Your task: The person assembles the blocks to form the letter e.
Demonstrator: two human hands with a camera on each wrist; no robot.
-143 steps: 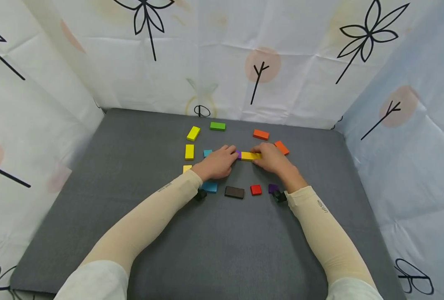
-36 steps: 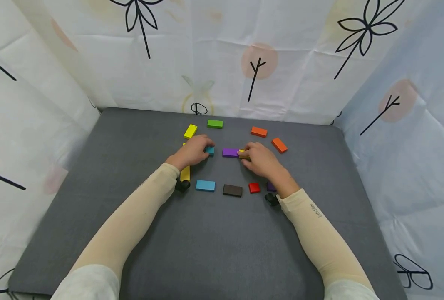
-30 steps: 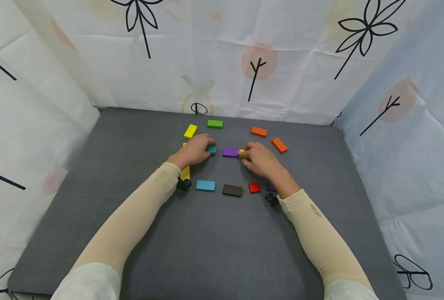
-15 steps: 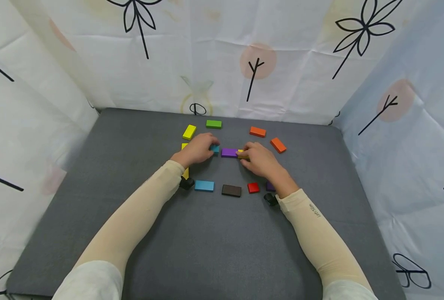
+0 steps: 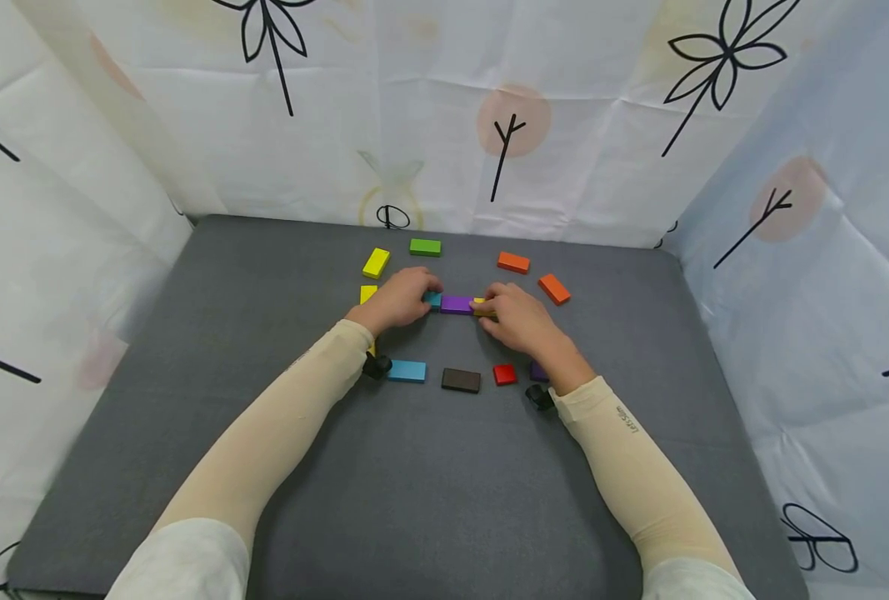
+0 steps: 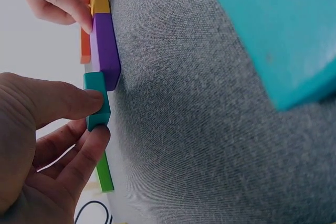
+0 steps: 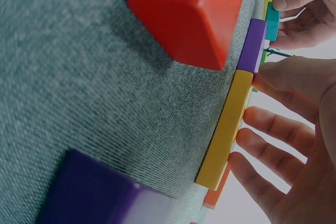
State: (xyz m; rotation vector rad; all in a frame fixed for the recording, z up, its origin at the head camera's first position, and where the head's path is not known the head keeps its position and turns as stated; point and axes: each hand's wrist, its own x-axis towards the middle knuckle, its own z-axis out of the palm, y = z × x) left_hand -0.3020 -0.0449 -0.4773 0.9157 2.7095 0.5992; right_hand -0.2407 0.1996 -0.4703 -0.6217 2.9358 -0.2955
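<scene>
Between thumb and fingertips, my left hand [image 5: 397,298] pinches a teal block [image 6: 98,95] at the left end of a purple block [image 5: 456,305]. Part of the teal block is covered by the hand in the head view. A long yellow block [image 7: 226,129] continues the row on the right, end to end with the purple one. My right hand [image 5: 521,318] rests its fingertips along the top and far edge of the yellow block, thumb tip near the joint with the purple block. Its fingers are spread and only slightly bent in the right wrist view.
Around the row on the grey table [image 5: 444,483] lie a green block [image 5: 425,247], orange blocks [image 5: 555,289], yellow blocks [image 5: 376,263], a blue block [image 5: 407,372], a dark brown block [image 5: 461,381], a red block [image 5: 505,374] and a dark purple block [image 5: 538,372]. Patterned cloth [image 5: 444,125] stands behind.
Since 4.8 seconds ago, my left hand has gone from the purple block to the teal one, then brought it rightward against the purple block. My right hand has shifted left along the yellow block.
</scene>
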